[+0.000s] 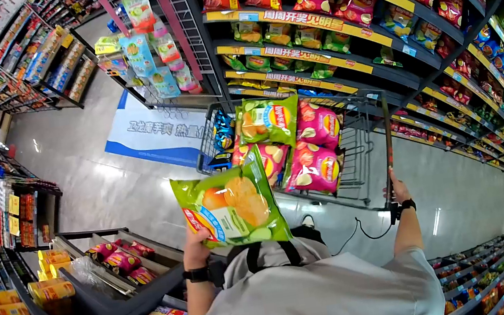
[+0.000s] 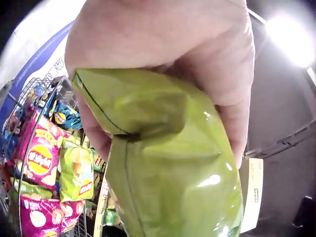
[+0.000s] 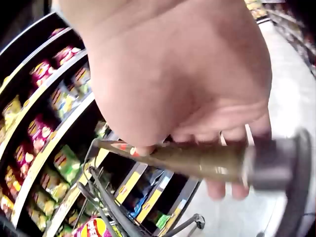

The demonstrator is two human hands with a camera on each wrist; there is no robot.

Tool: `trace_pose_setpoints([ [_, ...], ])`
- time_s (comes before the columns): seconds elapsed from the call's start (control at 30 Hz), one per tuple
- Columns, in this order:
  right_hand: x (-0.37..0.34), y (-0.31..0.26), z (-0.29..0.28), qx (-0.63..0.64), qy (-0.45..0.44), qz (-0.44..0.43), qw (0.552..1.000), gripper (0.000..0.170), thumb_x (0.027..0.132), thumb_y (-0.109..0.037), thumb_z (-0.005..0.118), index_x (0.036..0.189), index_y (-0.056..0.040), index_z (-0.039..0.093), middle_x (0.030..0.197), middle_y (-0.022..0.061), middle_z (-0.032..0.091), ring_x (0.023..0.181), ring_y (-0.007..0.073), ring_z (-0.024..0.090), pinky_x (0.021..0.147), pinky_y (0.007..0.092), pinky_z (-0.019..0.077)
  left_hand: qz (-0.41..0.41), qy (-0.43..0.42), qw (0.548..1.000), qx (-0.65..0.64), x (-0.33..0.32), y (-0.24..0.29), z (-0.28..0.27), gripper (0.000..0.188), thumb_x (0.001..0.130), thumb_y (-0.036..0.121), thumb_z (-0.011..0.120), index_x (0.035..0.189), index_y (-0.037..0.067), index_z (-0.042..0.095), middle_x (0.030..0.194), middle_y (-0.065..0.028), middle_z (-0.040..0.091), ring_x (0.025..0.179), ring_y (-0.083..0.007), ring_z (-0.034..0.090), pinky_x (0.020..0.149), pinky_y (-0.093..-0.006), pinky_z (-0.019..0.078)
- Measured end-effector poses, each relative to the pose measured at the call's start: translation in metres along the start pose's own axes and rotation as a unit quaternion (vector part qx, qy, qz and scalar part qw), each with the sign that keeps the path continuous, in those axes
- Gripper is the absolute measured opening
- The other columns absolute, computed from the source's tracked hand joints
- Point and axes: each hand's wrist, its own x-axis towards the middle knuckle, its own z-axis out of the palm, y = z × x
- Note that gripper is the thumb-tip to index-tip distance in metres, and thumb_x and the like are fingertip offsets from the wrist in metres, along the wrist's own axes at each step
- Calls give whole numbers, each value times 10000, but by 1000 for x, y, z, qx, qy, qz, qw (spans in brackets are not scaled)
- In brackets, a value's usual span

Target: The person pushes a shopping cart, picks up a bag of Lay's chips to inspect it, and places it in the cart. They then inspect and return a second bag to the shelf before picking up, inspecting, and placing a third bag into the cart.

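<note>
The left grip [image 1: 196, 249] was clamped on a puffy, shiny green bag [image 1: 233, 206], the right grip [image 1: 399, 190] around the smooth bar [image 3: 210, 162] of the wire cart [image 1: 369, 206].

Head view downward over cart, shared with wrist close-ups

The left hand [image 1: 196, 252] is gripping a green bag [image 1: 236, 205] near the cart [image 1: 359, 174], whose handle [image 1: 388, 130] the right hand [image 1: 399, 189] is holding. Another green bag [image 1: 268, 122] is lying by the cart's far edge, blue packets [image 1: 222, 130] are resting toward its left edge.
</note>
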Motion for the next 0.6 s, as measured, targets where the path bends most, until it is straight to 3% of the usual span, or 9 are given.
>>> trace_pose_setpoints([
  [0.03,-11,14,2,77,-20,19,997,748,910,-677,477,1195,11,548,755,109,652,673,253,657,627,375,536,-7,2,1000,-8,2,14,-15,784,687,189,857,1344,25,462,1212,-84,642,1049,-207,656,904,-343,537],
  [0.07,41,62,1,14,97,-50,994,721,913,-703,432,1065,-9,558,651,74,567,549,206,596,487,351,479,-13,-13,1000,20,11,32,-29,784,686,196,858,1342,24,463,1215,-86,640,1047,-209,658,900,-347,542],
  [0.1,59,81,3,-16,167,-82,982,718,920,-712,395,1011,-17,550,614,59,507,494,192,536,466,347,456,-19,-27,998,48,19,48,-39,785,685,204,859,1340,24,464,1217,-89,639,1046,-211,660,896,-351,546],
  [0.27,25,130,13,-39,198,66,977,723,940,-718,311,922,-37,556,593,65,493,453,222,493,427,366,423,-29,0,998,62,37,107,-65,727,678,157,848,1295,-9,501,1148,-109,674,1006,-225,681,875,-362,562],
  [0.33,2,146,32,-86,289,92,949,783,953,-694,289,1100,17,584,783,217,646,631,373,628,580,449,501,-21,-19,997,69,48,104,-90,829,707,175,820,1407,34,398,1277,-101,607,1102,-236,638,932,-376,537],
  [0.37,51,229,15,-148,338,43,928,795,967,-670,264,1156,36,576,969,297,653,874,484,621,769,501,498,-17,-9,998,53,56,101,-90,809,723,185,806,1407,36,401,1281,-100,603,1106,-238,636,931,-373,536],
  [0.4,24,223,24,-127,323,52,936,778,985,-638,257,1170,49,572,1065,327,624,1044,515,554,893,524,451,-28,-3,998,54,65,100,-92,789,736,191,797,1403,31,407,1277,-102,606,1101,-239,638,929,-372,537],
  [0.5,-48,178,50,-161,339,102,921,692,1006,-574,315,1251,23,564,1216,292,598,1141,457,548,940,490,444,-52,-29,995,76,105,109,-94,727,769,203,769,1381,12,428,1262,-107,616,1086,-237,647,921,-371,542],
  [0.6,-37,231,46,-143,375,97,911,739,994,-614,288,1276,16,554,1249,270,593,1159,466,533,972,490,426,-55,-65,989,117,138,129,-86,682,777,198,765,1352,-3,456,1249,-111,627,1099,-230,643,912,-371,549],
])
